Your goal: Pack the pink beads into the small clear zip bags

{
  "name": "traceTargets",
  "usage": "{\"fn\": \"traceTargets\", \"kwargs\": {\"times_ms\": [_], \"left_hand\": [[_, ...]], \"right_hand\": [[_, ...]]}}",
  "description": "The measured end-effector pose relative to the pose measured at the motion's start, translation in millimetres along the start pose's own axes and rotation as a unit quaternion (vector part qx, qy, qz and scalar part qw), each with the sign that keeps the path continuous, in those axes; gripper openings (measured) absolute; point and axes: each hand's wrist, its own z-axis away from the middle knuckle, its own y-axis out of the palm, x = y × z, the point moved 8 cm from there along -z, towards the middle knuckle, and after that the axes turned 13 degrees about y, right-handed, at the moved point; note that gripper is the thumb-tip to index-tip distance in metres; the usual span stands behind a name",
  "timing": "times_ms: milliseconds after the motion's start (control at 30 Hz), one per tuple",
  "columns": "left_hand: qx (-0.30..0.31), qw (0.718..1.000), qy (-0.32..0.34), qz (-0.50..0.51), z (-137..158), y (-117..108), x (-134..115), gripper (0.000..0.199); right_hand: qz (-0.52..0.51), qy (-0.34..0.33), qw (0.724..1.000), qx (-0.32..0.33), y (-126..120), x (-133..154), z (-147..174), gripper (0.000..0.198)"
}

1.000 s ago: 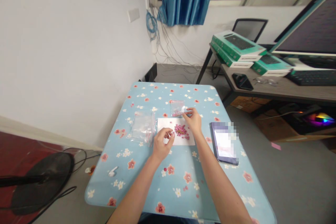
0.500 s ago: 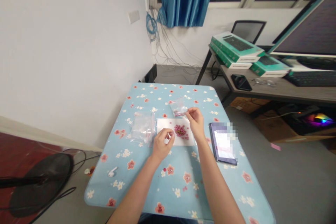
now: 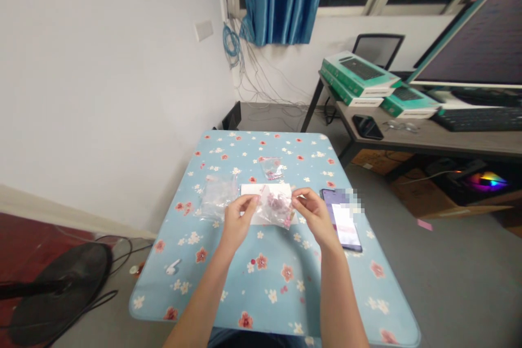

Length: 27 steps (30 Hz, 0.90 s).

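Note:
Between my hands, a small clear zip bag (image 3: 274, 207) is stretched over the white paper (image 3: 248, 189). My left hand (image 3: 237, 222) pinches its left side, and my right hand (image 3: 317, 218) grips the upper right edge. Small pink pieces (image 3: 287, 222) sit in the bag's lower right corner. Through the plastic, the pile of pinkish beads on the paper shows blurred. A second small clear bag (image 3: 272, 166) with some pink pieces lies just behind the paper.
Larger clear plastic bags (image 3: 219, 196) lie left of the paper. A phone (image 3: 341, 223) with a lit screen is on the right, and a white earbud (image 3: 173, 267) at the front left. The flowered tabletop (image 3: 228, 304) stands beside a desk (image 3: 440, 138) with green keyboard boxes (image 3: 359, 76).
My right hand has brought a small bag from behind the paper towards me, over the beads. My left hand has taken hold of its other side. The view has shifted slightly.

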Motion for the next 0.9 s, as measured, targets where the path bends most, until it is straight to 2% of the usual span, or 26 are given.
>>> {"fn": "traceTargets", "kwargs": {"times_ms": [167, 300, 333, 433, 500, 533, 633, 900], "left_hand": [[0.079, 0.995, -0.038, 0.041, -1, 1, -3, 0.025], [0.073, 0.993, -0.056, 0.069, -1, -7, -6, 0.023], [0.069, 0.994, -0.055, 0.071, -1, -9, -7, 0.023], [0.093, 0.993, -0.040, 0.064, 1, -7, -14, 0.021], [0.143, 0.988, -0.025, 0.052, 4, 1, -20, 0.020], [0.170, 0.984, -0.019, 0.046, 6, 5, -23, 0.019], [0.218, 0.976, -0.004, 0.020, 10, 10, -28, 0.015], [0.233, 0.971, 0.019, -0.046, 11, 10, -32, 0.011]], "right_hand": [[0.047, -0.007, 0.999, -0.008, 8, -4, 5, 0.011], [0.160, -0.088, 0.979, -0.093, 11, 19, 21, 0.007], [0.186, -0.100, 0.973, -0.093, 17, 25, 26, 0.007], [0.217, -0.081, 0.973, 0.003, 45, 31, 37, 0.014], [0.217, -0.047, 0.973, 0.071, 62, 27, 42, 0.020], [0.215, -0.034, 0.972, 0.084, 67, 25, 43, 0.023], [0.215, -0.013, 0.973, 0.079, 71, 18, 42, 0.031], [0.243, 0.032, 0.965, 0.091, 67, 5, 38, 0.034]]}}
